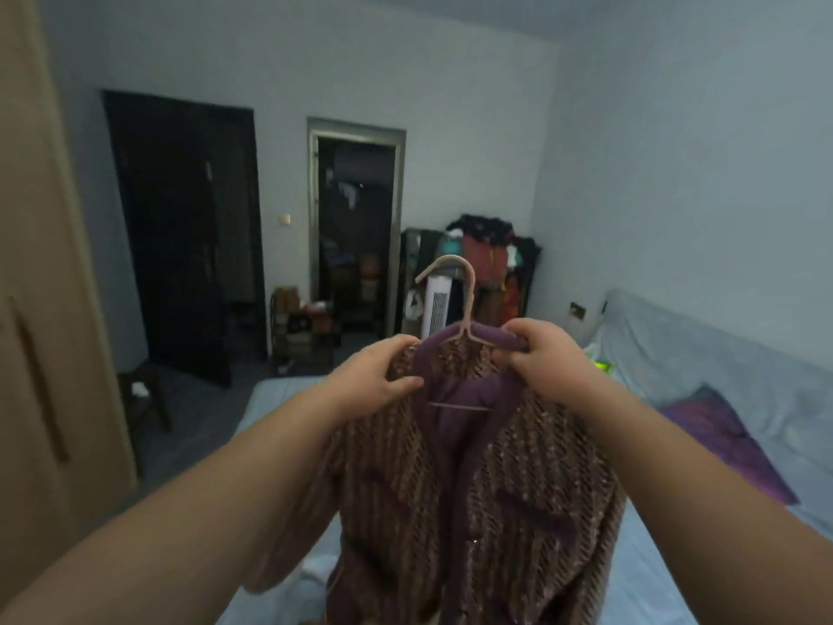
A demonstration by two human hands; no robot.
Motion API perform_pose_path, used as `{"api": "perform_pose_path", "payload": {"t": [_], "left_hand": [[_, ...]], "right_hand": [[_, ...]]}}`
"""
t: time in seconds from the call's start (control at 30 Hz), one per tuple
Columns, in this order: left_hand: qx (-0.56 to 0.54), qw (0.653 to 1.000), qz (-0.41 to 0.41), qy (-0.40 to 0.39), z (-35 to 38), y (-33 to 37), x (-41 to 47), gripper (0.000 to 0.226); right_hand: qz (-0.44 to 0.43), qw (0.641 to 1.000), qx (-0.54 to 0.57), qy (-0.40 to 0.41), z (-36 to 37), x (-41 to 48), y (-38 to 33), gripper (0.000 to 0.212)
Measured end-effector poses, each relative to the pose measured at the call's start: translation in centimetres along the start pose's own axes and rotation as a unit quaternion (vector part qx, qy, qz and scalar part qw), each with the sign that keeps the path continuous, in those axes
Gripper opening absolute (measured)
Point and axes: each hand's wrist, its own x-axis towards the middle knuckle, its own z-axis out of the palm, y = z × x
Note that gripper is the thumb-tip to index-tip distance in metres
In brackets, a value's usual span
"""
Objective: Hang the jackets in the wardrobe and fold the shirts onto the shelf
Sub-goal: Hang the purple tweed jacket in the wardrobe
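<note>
Both bare hands hold a jacket (pixel 455 502) up in front of the person, above the bed (pixel 653 593). The jacket is a brown and purple knit with a purple lining, and it hangs on a pale pink hanger (pixel 466 309) whose hook stands up between the 2 hands.

The left hand (pixel 376 376) has its grip closed on the jacket's left shoulder, fingers curled over the knit and thumb pressed on the front. The right hand (pixel 538 354) has its grip closed on the purple collar at the right shoulder, where the hanger's arm runs under the cloth. The hanger's lower bar shows just below and between the 2 grips, inside the open neck. The rest of the jacket drops straight down from the grips, front open, with 2 dark pocket bands on its panels.

To the left of the left grip stands a tan wardrobe door (pixel 40 309) with a long handle. Beyond the grips, across the room, are a dark door (pixel 180 236), an open doorway (pixel 356 227) and a rack of clothes (pixel 491 259). To the right of the right grip a purple cloth (pixel 721 439) lies on the bed.
</note>
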Motion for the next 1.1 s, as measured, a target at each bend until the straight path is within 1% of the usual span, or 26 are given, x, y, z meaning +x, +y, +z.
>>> {"api": "perform_pose_path", "payload": {"t": [0.07,0.17,0.2,0.27,0.33,0.37,0.4,0.5,0.53,0.57,0.63,0.7,0.77,0.83,0.9,0.93,0.97,1.03,1.1], "left_hand": [[0.004,0.999,0.008,0.036,-1.8,1.1,0.5,0.039],[0.036,0.995,0.008,0.095,-4.4,2.2,1.3,0.027],[0.05,0.993,0.009,0.11,-5.2,2.6,1.6,0.024],[0.078,0.988,0.011,0.13,-6.7,3.2,2.2,0.019],[0.099,0.984,0.01,0.146,-8.0,3.9,2.8,0.017],[0.107,0.983,0.007,0.152,-8.5,4.3,3.0,0.017],[0.11,0.981,0.002,0.157,-8.9,4.6,3.2,0.016],[0.096,0.982,-0.018,0.164,-9.9,5.6,3.3,0.013],[0.089,0.982,-0.022,0.165,-10.2,6.0,3.2,0.013],[0.083,0.983,-0.024,0.165,-10.6,6.3,3.0,0.013],[0.088,0.982,-0.027,0.166,-11.3,7.0,2.4,0.012],[0.138,0.975,-0.034,0.169,-12.0,7.5,1.6,0.011],[0.227,0.958,-0.04,0.173,-12.8,7.7,0.7,0.013],[0.286,0.94,-0.047,0.181,-13.6,7.8,-0.8,0.019],[0.321,0.924,-0.064,0.195,-14.4,8.0,-2.8,0.024],[0.341,0.915,-0.074,0.205,-14.7,8.1,-3.9,0.024],[0.363,0.903,-0.085,0.214,-15.1,8.2,-5.0,0.024],[0.416,0.874,-0.092,0.233,-15.9,8.3,-7.1,0.026],[0.461,0.846,-0.095,0.249,-17.1,8.2,-8.9,0.029]], "right_hand": [[-0.028,1.0,0.0,0.007,-1.9,1.7,-1.2,0.022],[-0.075,0.997,0.015,0.0,-4.3,3.6,-2.6,0.036],[-0.092,0.996,0.003,-0.003,-5.1,4.1,-2.9,0.038],[-0.114,0.992,-0.047,0.003,-6.2,4.7,-3.0,0.033],[-0.138,0.984,-0.107,0.03,-6.9,5.0,-2.6,0.028],[-0.15,0.978,-0.136,0.044,-7.0,4.9,-2.4,0.029],[-0.159,0.974,-0.157,0.049,-6.8,4.8,-2.3,0.038],[-0.162,0.969,-0.189,0.0,-5.1,4.6,-2.1,0.068],[-0.17,0.962,-0.215,0.006,-4.3,4.7,-2.0,0.073],[-0.18,0.954,-0.236,0.032,-3.6,4.8,-1.7,0.076],[-0.197,0.945,-0.243,0.092,-2.8,5.4,-1.4,0.068],[-0.211,0.95,-0.208,0.097,-2.6,6.3,-1.2,0.056],[-0.227,0.961,-0.151,0.051,-2.6,7.6,-1.3,0.046],[-0.221,0.973,-0.061,-0.037,-2.8,8.8,-2.0,0.031],[-0.209,0.969,0.039,-0.128,-2.4,9.7,-3.2,0.014],[-0.219,0.962,0.061,-0.15,-2.0,10.0,-4.0,0.01],[-0.236,0.955,0.065,-0.165,-1.4,10.1,-4.9,0.007],[-0.268,0.944,0.063,-0.182,-0.1,9.8,-7.2,0.009],[-0.289,0.938,0.085,-0.17,1.5,9.4,-9.8,0.011]]}}
